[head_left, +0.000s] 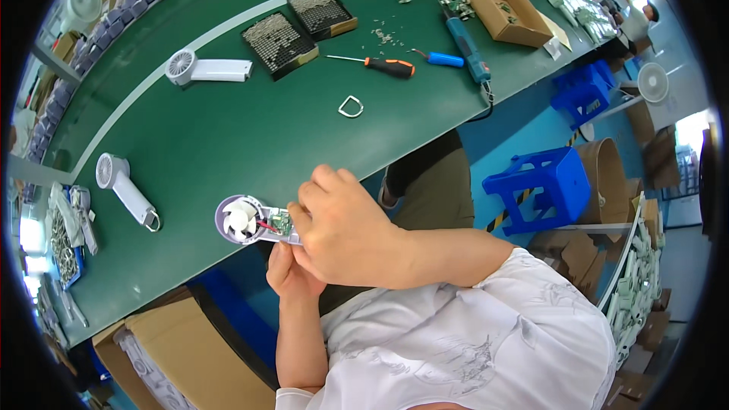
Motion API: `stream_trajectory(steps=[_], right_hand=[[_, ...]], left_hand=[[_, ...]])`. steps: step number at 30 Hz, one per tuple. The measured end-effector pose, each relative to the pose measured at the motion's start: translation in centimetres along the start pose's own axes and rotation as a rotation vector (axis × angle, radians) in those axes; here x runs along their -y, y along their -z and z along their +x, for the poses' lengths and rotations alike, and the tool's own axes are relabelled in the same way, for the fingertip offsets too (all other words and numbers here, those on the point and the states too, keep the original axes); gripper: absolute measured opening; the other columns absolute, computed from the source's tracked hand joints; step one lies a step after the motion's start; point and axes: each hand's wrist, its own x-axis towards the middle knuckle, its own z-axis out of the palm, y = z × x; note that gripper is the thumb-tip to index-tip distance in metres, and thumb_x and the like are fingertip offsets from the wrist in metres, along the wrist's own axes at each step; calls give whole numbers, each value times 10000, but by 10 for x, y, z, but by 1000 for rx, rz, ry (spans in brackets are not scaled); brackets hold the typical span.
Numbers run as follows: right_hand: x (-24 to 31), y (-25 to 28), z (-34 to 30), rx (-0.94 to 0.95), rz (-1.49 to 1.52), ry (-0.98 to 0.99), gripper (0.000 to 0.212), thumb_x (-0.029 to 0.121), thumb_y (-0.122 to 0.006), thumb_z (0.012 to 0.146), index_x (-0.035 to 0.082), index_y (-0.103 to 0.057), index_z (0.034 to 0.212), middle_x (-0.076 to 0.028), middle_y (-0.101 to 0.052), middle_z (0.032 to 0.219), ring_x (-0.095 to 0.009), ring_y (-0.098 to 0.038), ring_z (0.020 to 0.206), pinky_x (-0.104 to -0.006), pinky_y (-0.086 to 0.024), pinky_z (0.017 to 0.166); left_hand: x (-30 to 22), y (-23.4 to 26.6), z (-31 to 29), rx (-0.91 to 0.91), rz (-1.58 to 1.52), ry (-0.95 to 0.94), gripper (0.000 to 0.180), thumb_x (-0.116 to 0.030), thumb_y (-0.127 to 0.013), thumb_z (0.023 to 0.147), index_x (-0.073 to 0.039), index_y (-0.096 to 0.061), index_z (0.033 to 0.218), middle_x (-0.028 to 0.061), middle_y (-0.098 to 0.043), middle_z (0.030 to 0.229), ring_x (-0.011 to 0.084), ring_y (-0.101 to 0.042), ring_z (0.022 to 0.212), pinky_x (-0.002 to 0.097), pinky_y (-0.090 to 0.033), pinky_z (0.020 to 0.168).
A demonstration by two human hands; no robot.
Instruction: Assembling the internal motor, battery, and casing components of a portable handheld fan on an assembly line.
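Note:
A half-open handheld fan [250,220] is in both my hands near the table's front edge. White blades show in its round purple-rimmed head, and red wires run from there to a green circuit board [282,220] in the exposed handle. My left hand [292,269] pinches the handle from below, thumb at its near side. Above it, my right hand [342,220] is closed over the handle's end, its curled fingers beside the board; the fingertips are partly hidden. A white D-shaped ring [351,107] lies on the green table [304,137] beyond my hands.
Two white handheld fans [220,70] [130,190] lie to the left. Farther back are black trays [279,44] of small parts, a screwdriver [389,67], a blue-handled tool [444,59], a teal electric screwdriver [468,49] and a cardboard box [505,11]. Blue stools [541,190] stand right.

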Motion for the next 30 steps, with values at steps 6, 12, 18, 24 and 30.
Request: stream_trajectory(steps=[6, 12, 18, 24, 30], right_hand=[[0, 7, 0, 15, -4, 1, 433, 241, -744, 729, -107, -741, 987, -170, -620, 925, -326, -537, 911, -425, -461, 754], [-2, 9, -3, 28, -20, 47, 444, 238, -719, 749, -126, -723, 1004, -187, -606, 930, -325, -535, 910, -422, -457, 756], [-1, 17, -4, 112, 9, 75, 551, 294, -765, 763, -139, -690, 1097, -187, -596, 985, -304, -538, 913, -402, -452, 753], [-4, 22, -4, 164, 25, 94, 646, 375, -818, 790, -130, -663, 1162, -191, -598, 1045, -315, -562, 956, -401, -470, 786], [-57, 43, 2, -228, 142, 23, 393, 169, -821, 813, 13, -705, 1154, -165, -663, 1069, -362, -655, 989, -449, -553, 866]], left_hand=[[2, -7, 6, 33, -29, -34, 587, -295, -505, 1078, 57, -385, 1533, 194, -531, 1495, 300, -558, 1362, 443, -439, 1145], [1, 2, 0, 37, 34, -18, 589, -262, -529, 1075, 85, -375, 1526, 205, -534, 1492, 302, -568, 1355, 436, -452, 1139], [-1, -3, -4, -18, 47, -44, 570, -232, -537, 1079, 96, -384, 1519, 215, -561, 1467, 307, -599, 1326, 442, -484, 1117], [-1, -4, -4, -52, 61, -38, 557, -224, -527, 1087, 96, -380, 1518, 225, -551, 1481, 320, -592, 1338, 460, -482, 1125], [-7, -30, 8, 16, 38, 18, 658, -289, -485, 1105, 109, -267, 1582, 329, -546, 1442, 472, -603, 1302, 509, -581, 1031]])
